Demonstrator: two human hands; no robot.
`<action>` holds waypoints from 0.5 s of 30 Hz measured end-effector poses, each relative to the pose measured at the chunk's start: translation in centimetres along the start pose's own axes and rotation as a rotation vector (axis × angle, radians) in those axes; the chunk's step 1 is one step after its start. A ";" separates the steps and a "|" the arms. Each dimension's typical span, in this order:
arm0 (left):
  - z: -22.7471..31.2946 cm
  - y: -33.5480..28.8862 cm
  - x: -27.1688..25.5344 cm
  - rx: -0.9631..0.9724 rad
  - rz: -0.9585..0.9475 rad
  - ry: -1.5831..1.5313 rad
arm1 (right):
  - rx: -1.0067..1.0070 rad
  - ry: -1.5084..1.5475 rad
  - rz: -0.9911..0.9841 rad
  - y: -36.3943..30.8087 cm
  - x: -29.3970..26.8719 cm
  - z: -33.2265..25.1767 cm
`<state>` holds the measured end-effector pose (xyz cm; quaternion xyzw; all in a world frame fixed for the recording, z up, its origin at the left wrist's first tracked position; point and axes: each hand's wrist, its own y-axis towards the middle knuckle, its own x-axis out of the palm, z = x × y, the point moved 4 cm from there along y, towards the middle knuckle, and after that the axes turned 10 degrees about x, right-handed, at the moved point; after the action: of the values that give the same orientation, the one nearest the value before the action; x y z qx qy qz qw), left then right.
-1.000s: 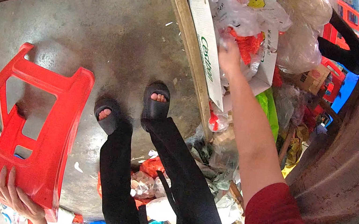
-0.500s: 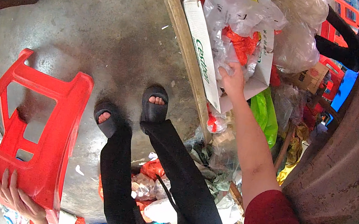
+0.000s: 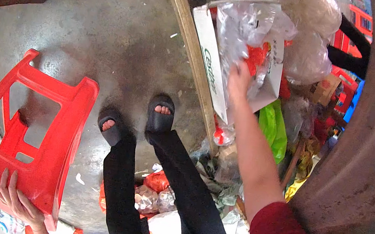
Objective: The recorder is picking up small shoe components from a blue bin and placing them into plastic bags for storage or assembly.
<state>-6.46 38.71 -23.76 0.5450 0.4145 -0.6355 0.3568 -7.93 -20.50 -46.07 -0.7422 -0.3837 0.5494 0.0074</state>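
Near left, the red plastic stool [image 3: 58, 145] is touched by the left hand [image 3: 18, 200], fingers extended. Far right, plastic bags [image 3: 242, 27] in the white carton [image 3: 211, 55] are reached by the right hand [image 3: 239, 82]. Neither grip can be told.

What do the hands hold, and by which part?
Left hand: red plastic stool, by its near end. Right hand: at translucent plastic bag; blur hides any grip.
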 end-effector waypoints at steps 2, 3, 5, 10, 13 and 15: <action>0.5 1.0 -0.8 -0.018 -0.049 0.056 | -0.054 0.367 0.212 -3.8 -2.0 0.1; 0.5 1.0 -0.9 -0.036 -0.043 0.058 | 0.034 0.426 0.200 -5.7 -2.7 -0.3; 0.8 1.1 -0.8 -0.012 -0.051 0.083 | 0.108 0.469 0.193 -8.5 -4.8 -1.9; 1.8 1.9 -1.5 -0.015 -0.005 0.049 | -0.099 0.248 -0.057 -14.3 -3.8 -4.6; 7.2 3.1 -2.1 0.075 0.090 -0.192 | -0.126 0.346 -0.248 -18.0 -3.2 -7.3; 13.7 6.0 -0.5 -0.035 -0.066 -0.761 | -0.005 0.417 -0.331 -20.0 -4.2 -8.0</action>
<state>-6.37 23.80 -23.23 0.2502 0.2807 -0.7963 0.4738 -13.01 -5.51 -30.88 -0.7665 -0.4916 0.3749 0.1743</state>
